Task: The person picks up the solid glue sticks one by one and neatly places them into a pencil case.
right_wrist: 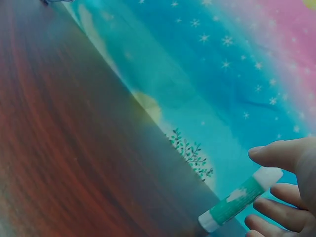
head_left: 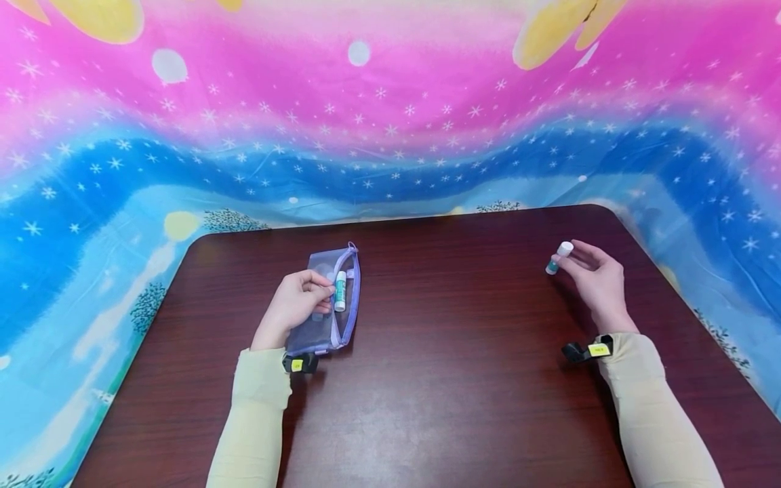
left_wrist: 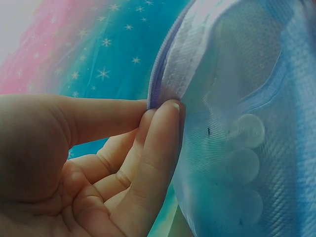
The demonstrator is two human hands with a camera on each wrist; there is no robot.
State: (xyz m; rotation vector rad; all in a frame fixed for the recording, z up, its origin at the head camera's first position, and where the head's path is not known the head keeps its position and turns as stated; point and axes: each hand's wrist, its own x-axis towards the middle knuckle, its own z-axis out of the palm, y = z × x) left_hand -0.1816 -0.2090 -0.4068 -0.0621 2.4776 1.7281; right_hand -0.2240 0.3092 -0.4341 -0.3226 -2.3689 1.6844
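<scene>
On the left of the table lies a purple mesh zip pouch (head_left: 323, 259), its mouth parted. My left hand (head_left: 295, 303) pinches the zippered edge between thumb and fingers, and the left wrist view shows that pouch edge (left_wrist: 185, 54) close up. A white and green glue stick (head_left: 340, 293) sits at the pouch's mouth beside the left fingertips. Far to the right, my right hand (head_left: 594, 278) holds a second glue stick (head_left: 552, 266) near its white cap. This stick (right_wrist: 237, 202) is tilted, and the fingers lie about its cap end in the right wrist view.
Both hands are over a dark reddish-brown wooden table (head_left: 427, 379) with rounded far corners. A pink and blue cloth (head_left: 390, 135) patterned with snowflakes hangs behind and along the sides. Each wrist wears a black camera mount (head_left: 576, 351).
</scene>
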